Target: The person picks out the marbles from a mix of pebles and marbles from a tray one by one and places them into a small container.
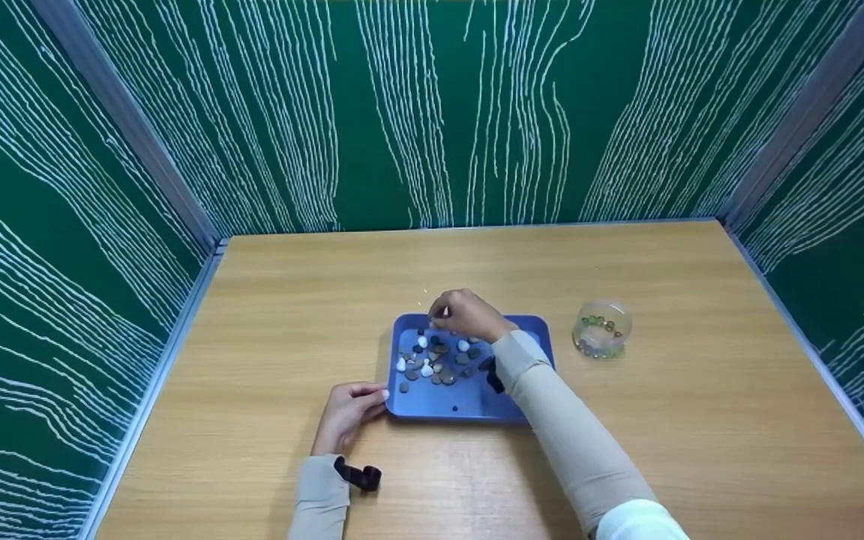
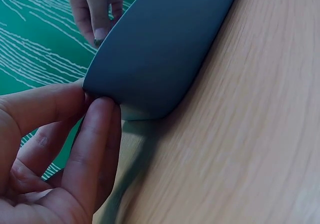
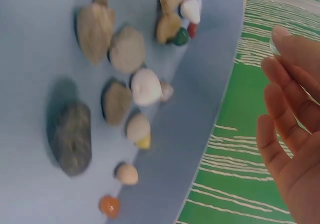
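A blue tray [image 1: 492, 405] of mixed pebbles [image 1: 426, 367] lies on the table. At its near left corner my left hand [image 1: 349, 412] grips the rim between thumb and fingers; the left wrist view shows these fingertips [image 2: 102, 107] against the tray's outer wall [image 2: 155, 49]. Over the far edge, my right hand [image 1: 469, 313] pinches a small glass marble [image 3: 273, 47] between thumb and forefinger, the fingers hiding most of it. Below, in the right wrist view, are a dark grey stone [image 3: 73, 139], a white pebble [image 3: 146, 87] and an orange piece [image 3: 109, 206].
Right of the tray stands a clear round tub [image 1: 603, 330] with several green and amber marbles in it. A black strap [image 1: 358, 475] hangs from the left cuff. Green walls with white wavy lines [image 1: 402, 112] enclose the wooden table [image 1: 289, 300] at the back and sides.
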A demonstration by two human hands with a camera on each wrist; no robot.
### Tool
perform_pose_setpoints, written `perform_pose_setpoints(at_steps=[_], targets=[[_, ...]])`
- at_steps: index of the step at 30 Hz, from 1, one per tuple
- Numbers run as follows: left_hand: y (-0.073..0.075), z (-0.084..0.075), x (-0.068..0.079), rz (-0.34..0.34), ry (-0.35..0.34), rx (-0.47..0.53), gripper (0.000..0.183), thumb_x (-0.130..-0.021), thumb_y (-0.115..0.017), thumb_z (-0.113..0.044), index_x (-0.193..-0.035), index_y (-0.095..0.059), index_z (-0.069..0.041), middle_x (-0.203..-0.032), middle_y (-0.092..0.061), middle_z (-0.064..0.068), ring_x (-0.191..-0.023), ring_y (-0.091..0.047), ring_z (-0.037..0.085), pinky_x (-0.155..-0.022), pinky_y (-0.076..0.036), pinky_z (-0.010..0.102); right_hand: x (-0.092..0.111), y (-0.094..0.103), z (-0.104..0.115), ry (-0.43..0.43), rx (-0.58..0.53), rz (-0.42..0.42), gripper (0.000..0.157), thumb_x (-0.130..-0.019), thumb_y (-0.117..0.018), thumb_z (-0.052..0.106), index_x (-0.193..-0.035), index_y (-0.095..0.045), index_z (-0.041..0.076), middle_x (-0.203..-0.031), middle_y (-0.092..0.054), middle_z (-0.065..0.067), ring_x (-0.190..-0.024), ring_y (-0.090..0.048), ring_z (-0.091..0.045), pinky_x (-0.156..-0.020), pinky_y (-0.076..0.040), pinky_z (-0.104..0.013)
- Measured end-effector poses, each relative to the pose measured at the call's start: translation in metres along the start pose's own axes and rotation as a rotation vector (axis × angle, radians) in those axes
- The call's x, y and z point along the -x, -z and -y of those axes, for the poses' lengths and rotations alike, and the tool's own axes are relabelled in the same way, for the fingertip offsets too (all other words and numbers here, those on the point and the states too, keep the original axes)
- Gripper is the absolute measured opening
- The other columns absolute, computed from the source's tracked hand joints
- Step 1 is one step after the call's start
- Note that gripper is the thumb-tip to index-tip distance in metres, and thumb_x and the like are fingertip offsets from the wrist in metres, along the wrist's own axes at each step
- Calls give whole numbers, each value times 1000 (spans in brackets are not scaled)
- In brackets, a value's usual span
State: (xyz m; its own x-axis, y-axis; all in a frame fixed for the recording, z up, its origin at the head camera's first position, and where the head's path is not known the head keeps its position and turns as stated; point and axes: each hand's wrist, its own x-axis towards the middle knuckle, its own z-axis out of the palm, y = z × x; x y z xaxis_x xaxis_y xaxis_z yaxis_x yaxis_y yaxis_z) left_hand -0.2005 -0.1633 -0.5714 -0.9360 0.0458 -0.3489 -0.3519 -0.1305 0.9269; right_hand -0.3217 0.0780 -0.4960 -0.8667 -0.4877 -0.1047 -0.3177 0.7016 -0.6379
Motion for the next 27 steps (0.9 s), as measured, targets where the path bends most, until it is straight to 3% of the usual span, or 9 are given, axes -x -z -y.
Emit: perform_pose_setpoints(at_steps=[6,13,19,27], targets=[[-1,0,1,-6,7,8,32,-82,-69,5,-111,-61,17,-105,-69,21,-88,-69,18,-86,-59,32,11,15,-7,-16,-24,-12,24,-92,-65,21,-112,-70,8,-100,-68,-4,-78,-63,-17,-65,-59,-28],[-1,1,1,0,-15,-3,33,-83,-68,5,-112,-60,19,-105,-69,20,-85,-67,14,-82,-60,29,24,29,-19,-53,-25,-51,20,-92,-65,25,-107,-70,12,-98,-65,-4,-73,-62,-18,-53,-60,-36],[-1,1,0,-11,-14,-12,32,-83,-68,5,-111,-60,19,-101,-71,17,-84,-67,14,-80,-61,29,35,41,-32,-76,-58,-96,16,-91,-65,23,-102,-71,13,-95,-65,-5,-78,-61,-20,-61,-58,-27],[-2,-1,1,-4,-15,4,34,-83,-68,6,-112,-59,20,-96,-71,15,-84,-68,16,-80,-61,29,52,57,-50,7,-69,-178,14,-89,-68,19,-99,-73,11,-95,-69,-5,-86,-59,-19,-72,-53,-31]])
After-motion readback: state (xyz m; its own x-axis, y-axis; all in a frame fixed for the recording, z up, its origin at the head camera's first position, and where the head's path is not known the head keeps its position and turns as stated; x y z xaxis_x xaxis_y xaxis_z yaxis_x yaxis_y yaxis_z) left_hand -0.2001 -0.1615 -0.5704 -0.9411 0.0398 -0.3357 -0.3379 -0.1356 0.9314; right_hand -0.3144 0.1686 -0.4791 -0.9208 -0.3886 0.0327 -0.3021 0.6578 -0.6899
